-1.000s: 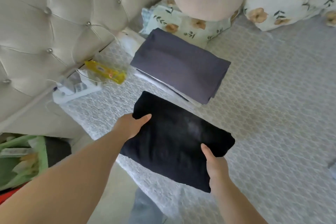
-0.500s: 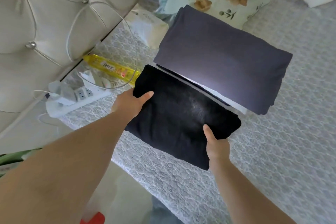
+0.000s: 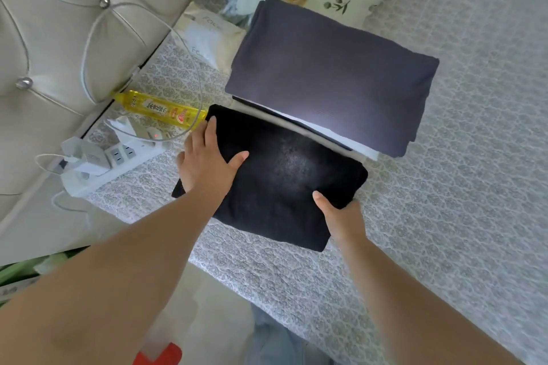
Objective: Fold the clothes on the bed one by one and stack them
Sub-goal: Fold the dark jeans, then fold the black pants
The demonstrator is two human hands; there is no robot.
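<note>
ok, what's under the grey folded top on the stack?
Under the grey folded top, a dark layer and a white garment show at the near edge; anything deeper is covered.

A folded black knit garment lies flat on the grey patterned bed cover, a thick rectangle set at a slant. The left hand's fingers rest spread along its left edge, thumb laid on its top face; the right hand's fingers grip its near right corner, thumb on top and the rest hidden beneath. Just beyond the fingers, touching the black garment's far edge, sits a stack of folded clothes: a broad dark grey folded garment on top, with thin white and dark layers showing under its near edge.
</note>
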